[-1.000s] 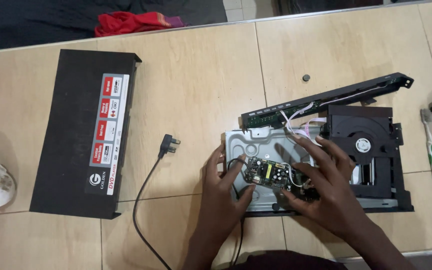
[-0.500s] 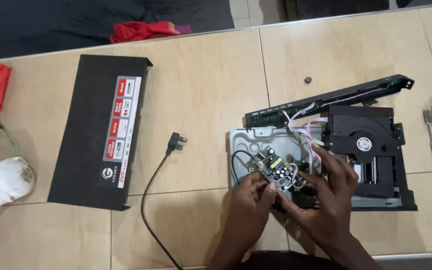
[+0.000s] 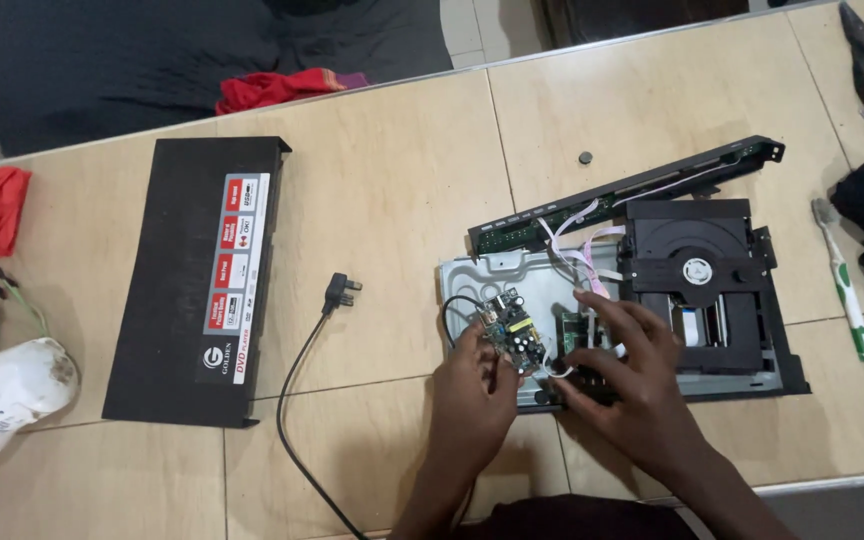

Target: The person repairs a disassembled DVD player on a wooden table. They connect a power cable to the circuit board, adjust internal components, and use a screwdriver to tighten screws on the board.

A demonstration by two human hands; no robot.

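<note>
Right at the person's fingertips sits a small power board [image 3: 508, 330], a green circuit card lifted at a tilt above the grey metal chassis [image 3: 472, 275] of an opened disc player. The left hand [image 3: 474, 385] grips the board's near edge, thumb and fingers pinching it from below and beside, so the card rests against those fingertips. The right hand [image 3: 624, 370] lies just to the right of the board, fingers spread and slightly curled over a second green board [image 3: 564, 330] and the white connector wires; whether they actually pinch a wire I cannot tell from here. A black cable [image 3: 452, 305] loops out just beyond the left fingertips.

Past the right hand's fingers, farther from the person, pink and white ribbon cables [image 3: 577, 250] run up to the detached front panel [image 3: 632, 192], a long black strip lying askew. To the right of those fingers is the black disc drive [image 3: 697, 270], seated in the chassis.

Well to the left of the left hand, a black mains plug [image 3: 340, 293] lies on the tan table [image 3: 392, 180], its cord trailing back toward the person. Farther left lies the player's black top cover [image 3: 197, 280] with red labels. A green-handled toothbrush [image 3: 845, 290] lies well right of the right hand, and a small dark button-like disc [image 3: 584, 157] sits far beyond the fingers.
</note>
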